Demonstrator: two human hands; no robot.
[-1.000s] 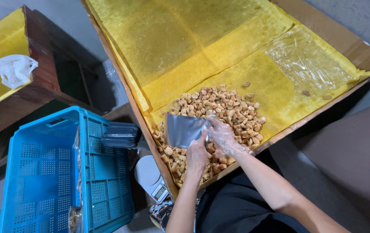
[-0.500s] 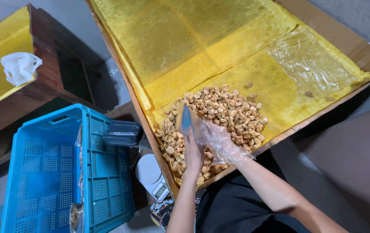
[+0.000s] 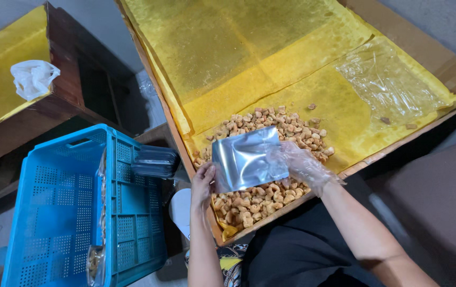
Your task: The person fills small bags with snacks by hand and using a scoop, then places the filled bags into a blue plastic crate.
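Note:
A silver foil pouch is held flat over a heap of small tan snack pieces on a yellow-lined table. My left hand, bare, grips the pouch's left edge. On the pouch's right side is my right hand, in a thin clear plastic glove, holding that edge. More of the tan pieces lie under the pouch, near the table's front rim.
A blue perforated plastic crate stands at the lower left, with filled clear bags along its inner wall. A crumpled clear plastic sheet lies on the table's right. A second yellow-lined table at the left carries a white plastic bag.
The pouch, seen edge-on and upright half a second ago, is now turned flat with its broad silver face up. Both hands have stayed over the heap.

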